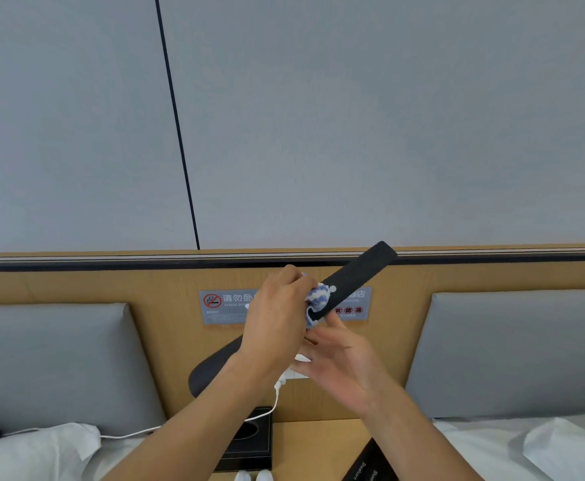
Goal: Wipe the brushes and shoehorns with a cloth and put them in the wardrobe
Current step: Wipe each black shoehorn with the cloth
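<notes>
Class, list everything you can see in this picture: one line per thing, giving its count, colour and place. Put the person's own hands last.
shoehorn: one, black, held up slanting before the headboard
cloth: one, blue and white, wrapped round the shoehorn's middle
headboard: one, tan wood, across the frame
sign: one, grey, on the headboard
cushions: two, grey, left and right
pillows: two, white, bottom corners
tissue box: one, black, on the bedside table
cable: one, white, running leftward
left hand: grips the cloth
right hand: below the shoehorn, fingers spread
</notes>
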A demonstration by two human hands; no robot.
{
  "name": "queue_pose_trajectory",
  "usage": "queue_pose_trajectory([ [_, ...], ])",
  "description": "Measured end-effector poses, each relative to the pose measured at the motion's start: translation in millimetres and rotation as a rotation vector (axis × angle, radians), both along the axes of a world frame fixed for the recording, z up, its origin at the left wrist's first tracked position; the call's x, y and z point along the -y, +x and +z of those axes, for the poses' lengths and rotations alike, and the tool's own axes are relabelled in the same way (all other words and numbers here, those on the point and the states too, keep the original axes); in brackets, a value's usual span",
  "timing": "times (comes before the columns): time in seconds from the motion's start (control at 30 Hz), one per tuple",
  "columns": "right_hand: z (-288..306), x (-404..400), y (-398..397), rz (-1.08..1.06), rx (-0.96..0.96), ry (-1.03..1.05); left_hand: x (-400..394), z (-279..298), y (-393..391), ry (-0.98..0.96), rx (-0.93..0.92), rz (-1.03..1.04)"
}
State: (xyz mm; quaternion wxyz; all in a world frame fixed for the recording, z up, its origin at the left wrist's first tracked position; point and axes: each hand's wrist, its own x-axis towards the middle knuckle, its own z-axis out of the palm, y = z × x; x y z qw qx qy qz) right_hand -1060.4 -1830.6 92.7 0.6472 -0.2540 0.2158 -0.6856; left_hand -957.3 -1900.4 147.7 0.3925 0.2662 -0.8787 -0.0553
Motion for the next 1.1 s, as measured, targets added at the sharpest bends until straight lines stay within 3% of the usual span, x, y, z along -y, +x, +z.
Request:
queue_pose_trajectory([
  [0.17, 2, -5, -6, 0.083, 0.073, 0.022, -5, -5, 10, -0.073, 0.053, 0.016],
  [0.3, 4, -1, -6, 0.009, 0.223, 0.082, -12, -9, 13, -0.196, 0.122, 0.092],
  [0.43, 0, 7, -2, -0.184, 0.201, 0.058, -16, -4, 8, -0.116, 0.104, 0.129],
  [0.7, 13, 18, -18, -0.352, 0.146, -0.032, 5, 4, 18, -0.056, -0.045, 0.183],
  [0.97, 21, 13, -24, -0.37, 0.109, -0.082, 57, 16, 56, 0.075, -0.253, 0.326],
  [1.1, 20, 17, -23, -0.339, 0.117, -0.103, 54, 11, 53, -0.002, -0.169, 0.38],
])
